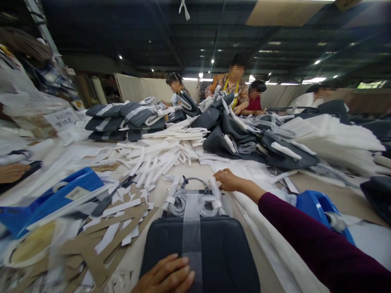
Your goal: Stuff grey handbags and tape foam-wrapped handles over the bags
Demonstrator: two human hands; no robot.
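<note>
- On the near tabletop point(269, 275): dark bag point(229, 260) lying flat, squarely before the person, handle point(195, 181) pointing away.
- Left hand point(165, 279): palm down on the bag's lower left, grasping nothing, fingertips at the translucent strip point(192, 224); presumably steadies the bag or smooths the strip.
- Strip runs lengthwise over the bag, between coiled bundles point(178, 204) at its top; probably keeps the loose parts together.
- Right hand point(228, 181): beyond the bag's upper right, fingers bent beside the handle's wrapped end; cannot tell whether it grips.
- Blue tape dispensers point(57, 201) flank the bag, apparently for reach from either side.
</note>
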